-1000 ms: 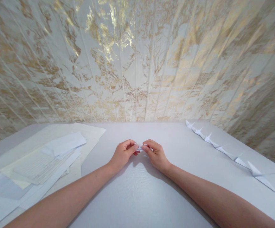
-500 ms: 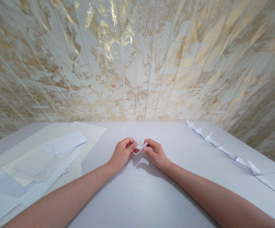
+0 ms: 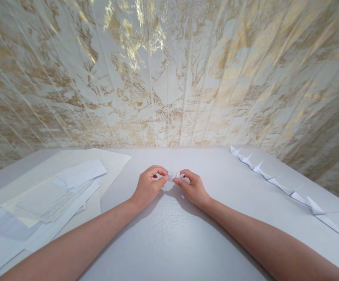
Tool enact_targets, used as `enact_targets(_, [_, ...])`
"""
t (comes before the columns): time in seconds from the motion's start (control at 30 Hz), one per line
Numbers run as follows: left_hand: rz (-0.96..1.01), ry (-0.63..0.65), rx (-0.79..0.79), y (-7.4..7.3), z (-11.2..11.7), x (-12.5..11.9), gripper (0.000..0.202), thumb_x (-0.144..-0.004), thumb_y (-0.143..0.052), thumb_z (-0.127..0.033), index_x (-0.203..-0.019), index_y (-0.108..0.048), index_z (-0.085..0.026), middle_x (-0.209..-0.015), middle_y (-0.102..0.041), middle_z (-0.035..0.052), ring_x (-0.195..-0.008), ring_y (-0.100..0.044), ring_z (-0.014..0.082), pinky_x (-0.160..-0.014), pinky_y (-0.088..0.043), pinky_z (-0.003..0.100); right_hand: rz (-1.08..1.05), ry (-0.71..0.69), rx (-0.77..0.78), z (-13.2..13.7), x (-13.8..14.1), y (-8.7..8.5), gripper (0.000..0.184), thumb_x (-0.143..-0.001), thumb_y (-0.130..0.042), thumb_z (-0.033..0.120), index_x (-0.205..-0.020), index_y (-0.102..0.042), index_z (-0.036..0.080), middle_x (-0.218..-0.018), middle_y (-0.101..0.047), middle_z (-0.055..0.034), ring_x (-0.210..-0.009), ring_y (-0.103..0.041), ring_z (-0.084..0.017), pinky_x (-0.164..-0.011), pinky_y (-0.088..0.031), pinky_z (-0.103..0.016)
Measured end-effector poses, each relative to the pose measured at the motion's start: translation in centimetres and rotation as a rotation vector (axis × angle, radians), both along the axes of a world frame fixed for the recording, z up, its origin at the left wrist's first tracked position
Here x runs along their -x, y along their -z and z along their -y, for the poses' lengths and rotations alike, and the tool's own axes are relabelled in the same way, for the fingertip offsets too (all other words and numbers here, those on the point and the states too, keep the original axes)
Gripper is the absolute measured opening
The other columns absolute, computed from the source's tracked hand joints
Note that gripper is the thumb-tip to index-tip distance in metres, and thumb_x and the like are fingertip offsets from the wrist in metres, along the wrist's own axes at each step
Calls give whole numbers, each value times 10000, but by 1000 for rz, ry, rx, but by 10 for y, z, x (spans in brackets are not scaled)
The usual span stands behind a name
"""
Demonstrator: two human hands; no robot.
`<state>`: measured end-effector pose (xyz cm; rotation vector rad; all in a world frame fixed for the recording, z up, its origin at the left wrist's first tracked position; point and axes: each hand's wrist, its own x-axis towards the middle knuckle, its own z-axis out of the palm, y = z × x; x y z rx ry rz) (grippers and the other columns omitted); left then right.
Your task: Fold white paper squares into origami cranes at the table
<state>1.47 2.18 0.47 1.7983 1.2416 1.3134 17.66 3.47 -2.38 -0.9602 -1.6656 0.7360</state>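
Observation:
A small folded white paper piece (image 3: 173,176) is held just above the table between my two hands; its exact shape is blurred and partly covered by fingers. My left hand (image 3: 150,183) pinches its left end between thumb and forefinger. On the other side, my right hand (image 3: 191,188) grips the right part with thumb and fingers. Off to the right, several folded white paper cranes (image 3: 316,207) stand in a slanting row, with pointed wings and thin tips.
The white table (image 3: 169,242) ends at a gold-patterned curtain or wall covering (image 3: 169,97). At left lie overlapping sheets, among them a printed page (image 3: 46,203), a folded white sheet (image 3: 84,173) and a large cream sheet (image 3: 115,160).
My left hand has moved slightly left, its forefinger now more arched over the thumb. The paper piece has turned a little between my fingers. The row of cranes stays put.

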Motion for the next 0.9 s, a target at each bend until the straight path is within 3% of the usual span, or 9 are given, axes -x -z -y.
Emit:
enact_targets(0.2, [-50, -4, -75, -2, 2, 1, 94, -692, -551, -230, -618, -573, -177, -795, -632, 24, -779, -560, 167, -706, -394, 282, -6, -43, 66, 0, 0, 0, 175, -728, -582, 326, -649, -565, 171, -680, -576, -14, -678, -531, -148, -650, -410, -256])
enact_targets(0.5, [104, 56, 75, -2, 2, -1, 92, -660, -565, -217, -591, -549, -158, -700, -628, 30, -660, -554, 150, -646, -429, 269, -3, -98, 108, 3, 0, -3, 183, -739, -557, 330, -688, -570, 155, -699, -573, -20, -670, -526, -139, -649, -413, -260])
enact_targets(0.7, [157, 84, 101, 3, 1, -2, 79, -647, -565, -189, -587, -528, -153, -691, -619, 25, -632, -544, 127, -600, -425, 239, 3, -78, 169, 5, 2, -4, 196, -717, -546, 342, -648, -530, 159, -641, -518, 0, -585, -468, -116, -546, -381, -231])
enact_targets(0.9, [174, 90, 103, 2, 2, -3, 92, -638, -567, -184, -566, -516, -154, -695, -614, 20, -628, -542, 120, -590, -418, 227, 1, -72, 174, 5, 4, -6, 236, -713, -544, 372, -608, -509, 163, -602, -489, 12, -571, -439, -106, -538, -361, -219])
